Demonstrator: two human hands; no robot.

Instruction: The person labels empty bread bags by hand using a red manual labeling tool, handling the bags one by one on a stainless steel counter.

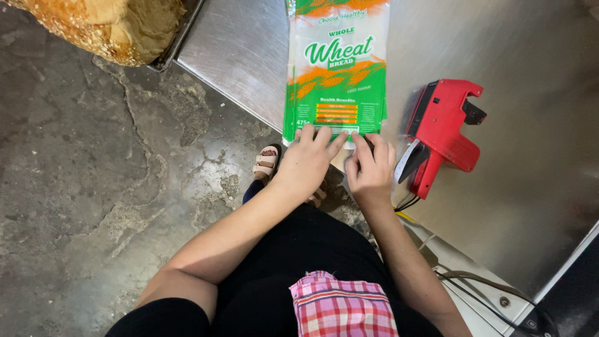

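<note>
A brushed steel table [536, 156] carries a flat stack of green, orange and white plastic bread bags [337, 68] at its near edge, a red plastic label gun [442, 134] just right. The left hand [307, 161] presses flat on the stack's near end; the right hand [372, 171] pinches that edge

Two hands are at work, the left hand [307, 157] and the right hand [372, 168], both at the near edge of one steel table [530, 156]. On it lies one stack of green and white bread bags [337, 68]; how many bags I cannot tell. One red label gun [444, 128]. One loaf of bread [106, 25] on one tray [178, 37]. One sandalled foot [267, 163] on the floor.
</note>
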